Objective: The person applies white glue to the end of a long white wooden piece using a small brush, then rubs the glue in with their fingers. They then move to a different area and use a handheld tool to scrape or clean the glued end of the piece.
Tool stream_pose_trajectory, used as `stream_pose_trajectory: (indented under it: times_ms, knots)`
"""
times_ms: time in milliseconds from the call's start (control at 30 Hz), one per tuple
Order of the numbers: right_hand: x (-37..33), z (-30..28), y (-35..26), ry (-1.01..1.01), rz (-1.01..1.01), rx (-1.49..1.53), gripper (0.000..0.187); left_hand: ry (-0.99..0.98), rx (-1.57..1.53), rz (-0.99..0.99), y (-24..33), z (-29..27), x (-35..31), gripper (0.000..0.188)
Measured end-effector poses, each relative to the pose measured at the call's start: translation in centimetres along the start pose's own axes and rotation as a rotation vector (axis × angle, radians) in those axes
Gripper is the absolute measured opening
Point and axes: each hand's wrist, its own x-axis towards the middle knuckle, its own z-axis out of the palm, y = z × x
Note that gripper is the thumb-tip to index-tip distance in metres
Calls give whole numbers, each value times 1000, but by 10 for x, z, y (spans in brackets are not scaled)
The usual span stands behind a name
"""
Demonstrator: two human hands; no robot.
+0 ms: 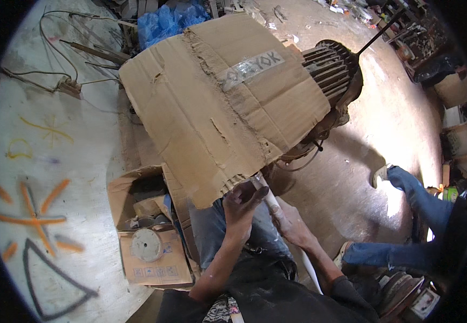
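Black shirt cloth fills the lower edge, nearest the camera. Above it, the right grip is wrapped around a long white tube, which slants up to the near edge of a brown cardboard sheet. There the left grip sits beside the tube's upper end; whether it is clamped on anything, I cannot tell. Past the sheet's right side shows a finned motor housing.
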Motion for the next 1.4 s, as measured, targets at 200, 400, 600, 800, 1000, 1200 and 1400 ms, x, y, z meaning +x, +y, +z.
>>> stream_pose_trajectory:
  times_ms: [200, 400, 600, 800, 1000, 1200, 1400]
  knots:
    - [7, -2, 4, -4, 5, 13, 54, 6, -61, -30, -5, 0, 7, 28]
    - [13, 3, 5, -23, 73, 100, 52, 75, 64, -86, -9, -2, 15, 24]
    - [-18, 0, -1, -10, -66, 119, 53, -71, 214, -34, 18, 5, -18, 24]
    - [-41, -5, 5, -68, -248, 127, 49, -151, 29, 73, 22, 16, -56, 35]
    - [-27, 7, 6, -45, -7, 218, 46, 30, 131, 24, 4, 11, -33, 30]
    - [-8, 22, 8, 32, 42, 229, 49, 81, 85, 82, -1, 9, -16, 28]
    - [2, 21, 13, 61, 19, 121, 49, 85, 22, 146, -4, 5, -6, 25]
